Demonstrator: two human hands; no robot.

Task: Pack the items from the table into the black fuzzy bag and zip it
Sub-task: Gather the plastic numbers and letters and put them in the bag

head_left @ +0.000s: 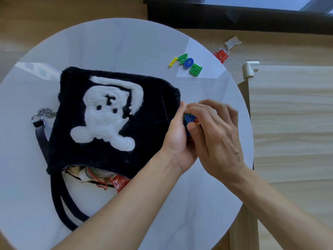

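While left hand [177,136] and right hand [219,136] clamp coloured pieces [188,118], round white table [117,51] overlies wood flooring [54,8].

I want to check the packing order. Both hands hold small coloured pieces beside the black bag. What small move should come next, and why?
Probably carry the coloured pieces to the open zipper of the bag and drop them in. The left hand and right hand grip them beside it, and the zipper on its near side gapes with packets showing.
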